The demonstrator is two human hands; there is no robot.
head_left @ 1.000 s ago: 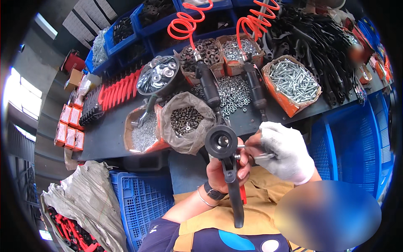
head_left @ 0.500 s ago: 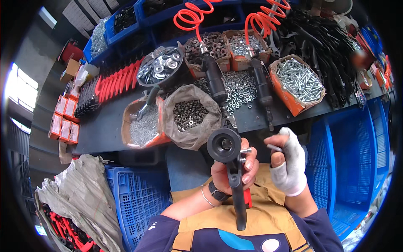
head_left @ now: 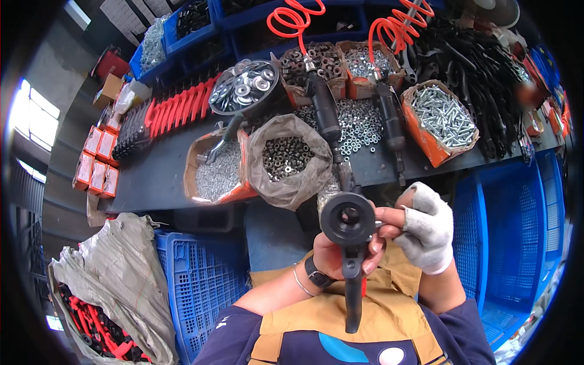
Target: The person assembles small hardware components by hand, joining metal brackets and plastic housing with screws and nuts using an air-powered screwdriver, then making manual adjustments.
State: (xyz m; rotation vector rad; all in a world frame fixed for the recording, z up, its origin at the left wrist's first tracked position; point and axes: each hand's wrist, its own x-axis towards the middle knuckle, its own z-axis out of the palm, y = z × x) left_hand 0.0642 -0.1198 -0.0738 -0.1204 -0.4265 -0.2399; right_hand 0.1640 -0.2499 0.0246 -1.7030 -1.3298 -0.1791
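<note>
Cluttered dark workbench [head_left: 158, 176] carries cardboard boxes and a sack of dull metal nuts [head_left: 286, 159]; below it, the left hand [head_left: 340, 255] is clenched around a black ring-headed tool [head_left: 349, 237] held upright over the lap; the gloved right hand [head_left: 423, 228] pinches something at the ring's edge, too small to identify.

light: daylight from windows [head_left: 36, 121] at left (blown out) | focus: sharp centre | edges: dark, fisheye-bent
</note>
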